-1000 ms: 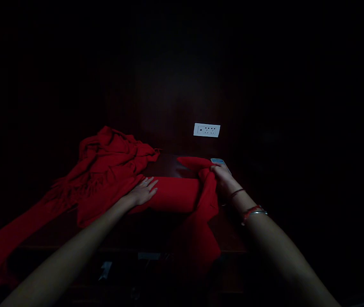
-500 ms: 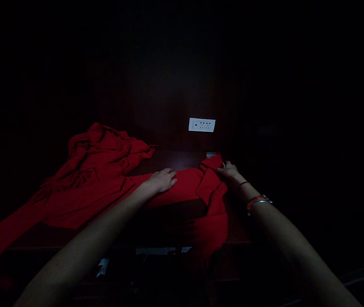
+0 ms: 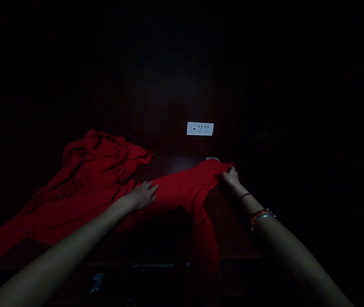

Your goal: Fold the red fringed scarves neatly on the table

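A long red scarf (image 3: 175,192) lies across a dark wooden tabletop (image 3: 172,164) in a very dim room. Its bulk is bunched in a crumpled heap (image 3: 101,160) at the left, with one end trailing off the left edge. My left hand (image 3: 141,195) lies flat on the stretched middle part, fingers spread. My right hand (image 3: 231,176) pinches the scarf's fold at the right, close to the back wall. From that fold a strip of scarf hangs down over the table's front edge.
A white wall socket (image 3: 200,128) sits on the dark panel behind the table. A small pale object (image 3: 213,159) peeks out just behind the scarf near my right hand. Pale scraps (image 3: 97,281) show under the table's front edge.
My right hand has pulled the scarf's fold out to the right and flattened it. My left hand slid back left along the scarf. The view shifted slightly.
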A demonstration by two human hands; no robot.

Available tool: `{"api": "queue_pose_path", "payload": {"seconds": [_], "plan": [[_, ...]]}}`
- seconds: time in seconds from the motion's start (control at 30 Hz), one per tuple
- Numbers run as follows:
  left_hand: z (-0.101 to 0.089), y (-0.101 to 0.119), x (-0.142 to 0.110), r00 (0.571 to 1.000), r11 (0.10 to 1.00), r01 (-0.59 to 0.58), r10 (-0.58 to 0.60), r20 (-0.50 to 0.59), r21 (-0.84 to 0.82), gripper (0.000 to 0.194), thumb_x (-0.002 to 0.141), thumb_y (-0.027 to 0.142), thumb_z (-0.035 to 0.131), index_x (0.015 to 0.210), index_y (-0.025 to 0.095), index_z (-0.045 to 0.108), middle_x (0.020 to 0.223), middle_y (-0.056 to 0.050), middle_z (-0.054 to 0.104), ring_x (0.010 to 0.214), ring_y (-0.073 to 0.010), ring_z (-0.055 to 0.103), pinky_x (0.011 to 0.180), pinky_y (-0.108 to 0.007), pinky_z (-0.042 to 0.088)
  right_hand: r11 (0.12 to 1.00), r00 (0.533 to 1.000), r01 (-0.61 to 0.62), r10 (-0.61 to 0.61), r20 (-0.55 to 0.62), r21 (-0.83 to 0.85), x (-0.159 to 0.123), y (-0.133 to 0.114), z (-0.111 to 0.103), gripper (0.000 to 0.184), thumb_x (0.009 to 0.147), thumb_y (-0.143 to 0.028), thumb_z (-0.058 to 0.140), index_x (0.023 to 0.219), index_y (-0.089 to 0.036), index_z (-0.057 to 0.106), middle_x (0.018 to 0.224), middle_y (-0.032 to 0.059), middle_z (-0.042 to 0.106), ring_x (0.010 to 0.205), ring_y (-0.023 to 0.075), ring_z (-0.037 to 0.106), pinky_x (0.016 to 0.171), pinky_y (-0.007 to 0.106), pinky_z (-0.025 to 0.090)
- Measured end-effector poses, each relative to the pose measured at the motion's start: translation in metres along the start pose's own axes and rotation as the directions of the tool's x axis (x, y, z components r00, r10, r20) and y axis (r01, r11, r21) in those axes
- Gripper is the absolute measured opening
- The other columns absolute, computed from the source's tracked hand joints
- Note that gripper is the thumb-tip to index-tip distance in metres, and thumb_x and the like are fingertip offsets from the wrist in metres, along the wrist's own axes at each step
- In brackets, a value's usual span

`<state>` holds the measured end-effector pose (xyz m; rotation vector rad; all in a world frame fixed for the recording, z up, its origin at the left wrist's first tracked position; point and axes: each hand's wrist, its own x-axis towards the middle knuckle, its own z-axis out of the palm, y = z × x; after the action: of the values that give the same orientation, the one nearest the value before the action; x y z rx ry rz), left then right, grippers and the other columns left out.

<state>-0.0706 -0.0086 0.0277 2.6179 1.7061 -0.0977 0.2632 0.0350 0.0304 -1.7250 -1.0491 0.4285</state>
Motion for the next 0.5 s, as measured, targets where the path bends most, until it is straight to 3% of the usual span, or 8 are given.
{"api": "queue_pose_path", "payload": {"seconds": [0.07,0.13,0.2,0.27,0.33,0.4,0.5], "plan": [[-0.009,0.022,0.005,0.989,0.995,-0.1,0.097,-0.112,-0.027,0.05,0.082,0.038,0.029,0.126,0.013,0.032,0.133,-0.012,0.027,0.121,-0.0243,0.023,0.096,-0.035,0.022,0.981,0.995,0.067,-0.08,-0.061,-0.183,-0.016,-0.009,-0.004,0.055,0.064,-0.022,0.052,0.115,-0.01,0.039,0.112,0.0174,0.043,0.101,0.026,0.046,0.087,0.038,0.036],[-0.01,0.045,0.015,0.963,0.974,-0.205,0.183,-0.199,-0.097,0.052,0.083,0.043,0.024,0.127,0.015,0.029,0.132,-0.01,0.028,0.12,-0.0211,0.024,0.096,-0.032,0.023,0.919,0.967,0.252,-0.248,0.052,-0.302,-0.041,-0.016,-0.008,0.059,0.068,-0.027,0.049,0.122,-0.011,0.033,0.12,0.0168,0.036,0.109,0.0255,0.039,0.09,0.037,0.032],[-0.005,0.062,0.027,0.949,0.947,-0.274,0.238,-0.206,-0.166,0.056,0.082,0.048,0.025,0.129,0.019,0.023,0.132,-0.008,0.028,0.12,-0.0205,0.024,0.095,-0.033,0.024,0.802,0.855,0.494,-0.378,0.357,-0.335,-0.069,-0.017,-0.012,0.055,0.071,-0.031,0.046,0.121,-0.013,0.036,0.119,0.0143,0.038,0.108,0.0229,0.039,0.089,0.034,0.032],[0.005,0.07,0.039,0.954,0.937,-0.281,0.249,-0.166,-0.207,0.056,0.081,0.048,0.028,0.13,0.021,0.021,0.133,-0.007,0.027,0.121,-0.0218,0.023,0.095,-0.037,0.023,0.697,0.69,0.647,-0.362,0.626,-0.31,-0.095,-0.013,-0.015,0.051,0.071,-0.031,0.048,0.118,-0.015,0.041,0.115,0.0117,0.045,0.105,0.0206,0.042,0.087,0.03,0.033],[0.015,0.07,0.05,0.965,0.94,-0.254,0.229,-0.13,-0.229,0.053,0.082,0.046,0.026,0.129,0.022,0.022,0.134,-0.006,0.026,0.122,-0.023,0.02,0.096,-0.041,0.02,0.625,0.605,0.712,-0.314,0.732,-0.32,-0.109,-0.008,-0.019,0.042,0.07,-0.022,0.048,0.111,-0.017,0.049,0.108,0.0101,0.05,0.101,0.0191,0.045,0.084,0.027,0.034],[0.021,0.067,0.06,0.969,0.939,-0.24,0.214,-0.126,-0.246,0.052,0.083,0.046,0.025,0.129,0.023,0.023,0.134,-0.005,0.024,0.123,-0.0233,0.018,0.096,-0.043,0.016,0.597,0.624,0.71,-0.285,0.728,-0.375,-0.108,-0.007,-0.021,0.034,0.067,-0.01,0.045,0.099,-0.016,0.057,0.099,0.0087,0.055,0.094,0.017,0.049,0.081,0.023,0.035],[0.018,0.068,0.07,0.956,0.925,-0.251,0.19,-0.222,-0.286,0.05,0.082,0.037,0.033,0.128,0.019,0.025,0.13,-0.006,0.033,0.12,-0.0206,0.026,0.098,-0.041,0.016,0.605,0.72,0.66,-0.338,0.607,-0.446,-0.085,-0.014,-0.02,0.03,0.067,-0.003,0.041,0.088,-0.014,0.06,0.094,0.0088,0.056,0.087,0.0152,0.051,0.079,0.022,0.035]]}}
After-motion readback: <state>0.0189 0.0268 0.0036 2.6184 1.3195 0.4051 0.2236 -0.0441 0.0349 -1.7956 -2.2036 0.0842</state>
